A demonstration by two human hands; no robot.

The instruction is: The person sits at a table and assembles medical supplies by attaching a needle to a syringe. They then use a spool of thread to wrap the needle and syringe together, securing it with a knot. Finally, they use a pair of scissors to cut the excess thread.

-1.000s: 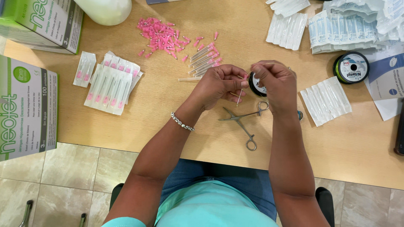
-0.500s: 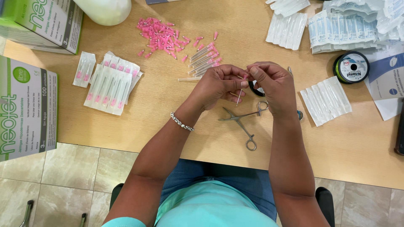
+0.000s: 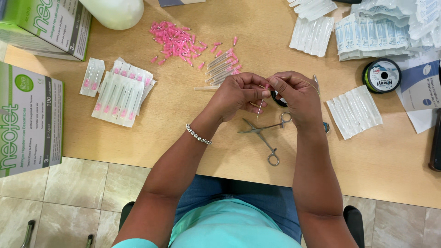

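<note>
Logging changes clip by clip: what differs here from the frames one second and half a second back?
Almost nothing. Both hands stay together above the table: the left hand and the right hand still pinch a pink-hubbed needle between the fingertips, with only slight finger shifts. The forceps, pink caps, packaged needles and thread spool lie where they were.

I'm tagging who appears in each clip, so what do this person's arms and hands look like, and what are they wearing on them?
Both arms are bare from shoulder to fingertips, with no gloves. The left hand has a silver beaded bracelet at the wrist. The right hand and its wrist show no jewellery. A turquoise top with short sleeves shows at the shoulders, over blue jeans.
</note>
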